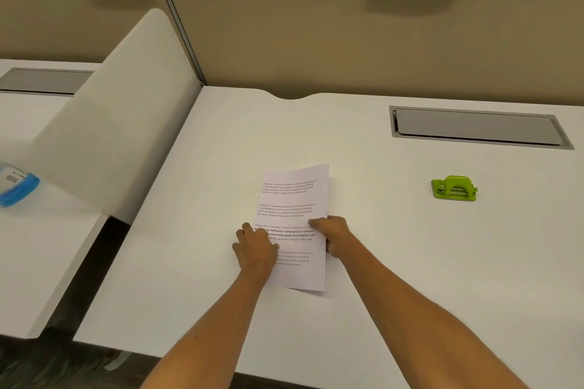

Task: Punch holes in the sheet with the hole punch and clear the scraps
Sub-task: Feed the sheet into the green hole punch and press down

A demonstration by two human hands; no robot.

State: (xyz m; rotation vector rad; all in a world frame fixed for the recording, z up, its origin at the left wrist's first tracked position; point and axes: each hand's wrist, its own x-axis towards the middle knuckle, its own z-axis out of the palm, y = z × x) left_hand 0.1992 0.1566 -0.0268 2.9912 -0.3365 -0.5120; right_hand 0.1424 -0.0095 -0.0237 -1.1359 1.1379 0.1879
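Lying flat, the sheet [292,215] appeared thin, limp and crease-prone. Left hand [256,248] pressed its left edge; right hand [335,238] pinched the right edge, the better hold. Hole punch [454,189] sat well apart, untouched.

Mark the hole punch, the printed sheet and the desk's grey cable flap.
green hole punch [454,188], head view, on its lever.
printed sheet [292,196], head view, upper text area.
grey cable flap [477,126], head view, lid centre.

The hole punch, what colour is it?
Lime green; the hole punch shows in the head view.

white desk [379,230], grey cable hatch [477,126], blue packet [15,183]
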